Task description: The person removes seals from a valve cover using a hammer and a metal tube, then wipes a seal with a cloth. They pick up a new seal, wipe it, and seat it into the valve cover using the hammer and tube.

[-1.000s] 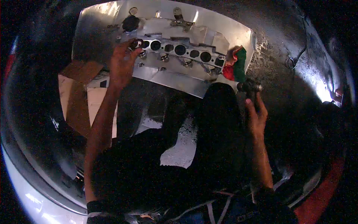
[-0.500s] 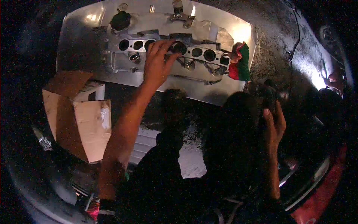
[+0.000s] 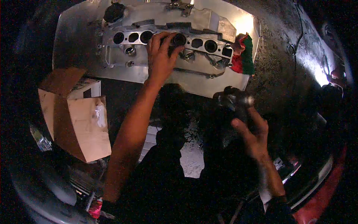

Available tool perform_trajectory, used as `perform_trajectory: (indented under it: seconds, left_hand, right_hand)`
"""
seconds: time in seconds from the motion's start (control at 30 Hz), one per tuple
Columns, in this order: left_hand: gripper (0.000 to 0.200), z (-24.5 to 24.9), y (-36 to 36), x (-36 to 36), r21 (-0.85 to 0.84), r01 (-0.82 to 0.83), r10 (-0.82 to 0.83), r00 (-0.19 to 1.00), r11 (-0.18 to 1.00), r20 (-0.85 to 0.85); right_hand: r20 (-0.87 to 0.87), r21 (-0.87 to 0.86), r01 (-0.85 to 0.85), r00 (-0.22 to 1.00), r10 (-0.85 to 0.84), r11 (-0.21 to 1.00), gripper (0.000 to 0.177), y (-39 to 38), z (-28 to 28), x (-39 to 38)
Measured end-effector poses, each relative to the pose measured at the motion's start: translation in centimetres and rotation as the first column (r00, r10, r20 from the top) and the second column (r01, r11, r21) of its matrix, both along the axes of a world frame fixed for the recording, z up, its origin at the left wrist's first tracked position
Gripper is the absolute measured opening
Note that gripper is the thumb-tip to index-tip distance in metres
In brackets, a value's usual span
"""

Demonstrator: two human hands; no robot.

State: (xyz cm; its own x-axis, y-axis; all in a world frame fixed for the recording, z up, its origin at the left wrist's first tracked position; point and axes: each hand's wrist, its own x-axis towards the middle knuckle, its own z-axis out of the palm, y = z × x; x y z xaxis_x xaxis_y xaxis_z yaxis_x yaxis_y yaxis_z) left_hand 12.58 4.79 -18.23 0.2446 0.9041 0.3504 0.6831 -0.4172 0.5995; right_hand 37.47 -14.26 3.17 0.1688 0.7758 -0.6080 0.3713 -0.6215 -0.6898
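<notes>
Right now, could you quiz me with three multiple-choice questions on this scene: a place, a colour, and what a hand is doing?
1. The left hand rests: A on a shelf; B on the metal engine part; C on the floor.
2. The cloth beside that part is: A blue; B red and green; C white.
3. The right hand is: A empty; B gripping a dark tool; C flat on the floor.
Answers: 1 B, its fingers lie over the part's holes; 2 B, both colours show; 3 B, fingers wrap the tool.
</notes>
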Motion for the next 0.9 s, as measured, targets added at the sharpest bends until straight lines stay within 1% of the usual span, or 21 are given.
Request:
perform_trajectory:
  seconds: [0.03, 0.13, 0.23, 0.33, 0.43, 0.53, 0.63, 0.7, 0.73, 0.8, 0.9]
  left_hand:
    - [0.047, -0.2, 0.0, 0.1, 0.009, -0.014, 0.014, 1.0, 1.0, 0.01]
    - [0.049, -0.5, 0.1, 0.4, 0.027, -0.042, 0.042, 0.999, 0.999, 0.023]
    - [0.048, -0.4, 0.0, 0.4, 0.023, -0.044, 0.044, 0.999, 0.999, 0.01]
    - [0.049, -0.1, -0.2, 0.5, 0.001, -0.053, 0.053, 0.999, 0.999, -0.011]
    - [0.051, -0.1, -0.2, 0.5, -0.016, -0.047, 0.047, 0.998, 0.999, -0.035]
    - [0.053, -1.0, -0.4, 0.6, 0.028, -0.06, 0.06, 0.998, 0.998, -0.017]
    - [0.058, -1.7, -0.3, 0.6, 0.117, -0.072, 0.076, 0.997, 0.991, -0.026]
    - [0.065, -1.7, -0.2, 0.8, 0.183, -0.083, 0.096, 0.993, 0.98, -0.062]
    - [0.067, -1.5, -0.3, 0.9, 0.15, -0.098, 0.099, 0.995, 0.984, 0.001]
    - [0.071, -1.2, -0.5, 1.2, 0.084, -0.119, 0.107, 0.986, 0.989, 0.129]
    - [0.073, -1.2, -0.6, 1.1, 0.103, -0.185, 0.173, 0.978, 0.977, 0.113]
  right_hand:
    - [0.003, 0.011, -0.046, 0.999, 0.046, 0.999, 0.065, -0.1, -0.4, 0.1]
    - [-0.066, 0.001, -0.013, 0.998, 0.013, 1.0, 0.066, 0.8, -0.7, -0.8]
    - [-0.07, 0.029, -0.013, 0.997, 0.015, 1.0, 0.067, 1.8, -1.1, -1.7]
    - [-0.002, 0.072, -0.107, 0.994, 0.107, 0.992, 0.066, 2.2, -2.3, -1.8]
    - [-0.098, 0.036, -0.084, 0.991, 0.087, 0.996, 0.067, 2.8, -3.1, -2.1]
    - [-0.04, 0.1, -0.137, 0.989, 0.142, 0.985, 0.069, 3.8, -3.1, -2.3]
    - [0.031, 0.255, -0.171, 0.985, 0.169, 0.952, 0.068, 5.5, -4.2, -2.9]
    - [0.128, 0.336, -0.204, 0.977, 0.17, 0.919, 0.069, 6.5, -5.5, -3.3]
    - [0.174, 0.374, -0.222, 0.971, 0.167, 0.9, 0.07, 7.0, -6.0, -3.6]
    - [0.103, 0.301, -0.149, 0.987, 0.123, 0.942, 0.071, 8.1, -6.9, -4.2]
    - [0.015, 0.271, -0.067, 0.998, 0.065, 0.96, 0.071, 9.6, -7.5, -5.2]
